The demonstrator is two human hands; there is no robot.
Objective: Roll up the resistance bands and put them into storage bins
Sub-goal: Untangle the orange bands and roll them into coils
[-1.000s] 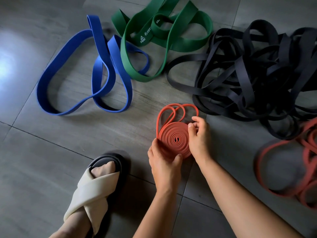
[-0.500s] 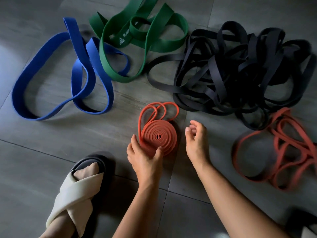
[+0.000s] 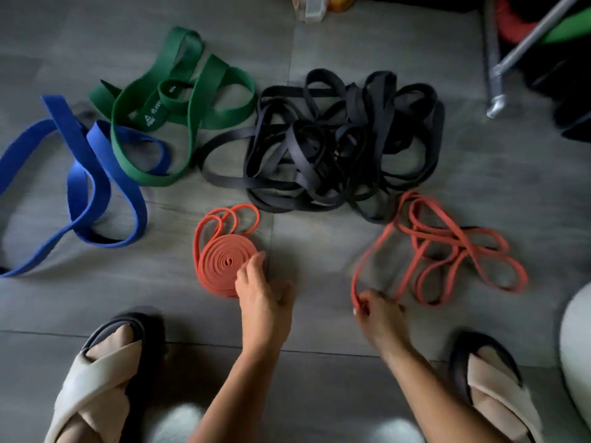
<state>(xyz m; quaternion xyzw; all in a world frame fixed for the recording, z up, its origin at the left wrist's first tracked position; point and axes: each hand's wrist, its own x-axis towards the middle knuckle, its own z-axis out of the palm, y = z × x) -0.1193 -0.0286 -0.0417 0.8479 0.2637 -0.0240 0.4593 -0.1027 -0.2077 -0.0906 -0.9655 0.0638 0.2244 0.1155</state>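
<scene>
A pale rounded object (image 3: 575, 346) is cut off at the right edge of the frame; whether it is a container cannot be told, and nothing shows inside it.

The rolled orange band (image 3: 220, 263) lies flat on the grey tiled floor (image 3: 319, 314) just left of centre, a tight matte spiral with a few loose loops trailing off its upper side. The left hand (image 3: 262, 292) reaches in from below, its fingers fairly straight and resting against the right rim of the spiral; the thumb is blurred.

The loose orange band (image 3: 447, 247), thin and flat, sprawls in tangled loops at the centre right. The right hand (image 3: 379, 318) pinches the lower left end of it between curled fingers, though motion blur softens the grip.

Above these, a heap of narrow, slightly glossy black bands (image 3: 335, 148) fills the middle of the frame and touches the loose orange band at its upper end. A wide green band (image 3: 192, 100) with small white print lies to the upper left, overlapping a wide blue band (image 3: 92, 174) that runs off the left edge.

A cream cross-strap sandal (image 3: 96, 385) with a dark sole sits at the lower left and its pair (image 3: 492, 388) at the lower right. A metal tube (image 3: 502, 68) slants across the upper right corner
</scene>
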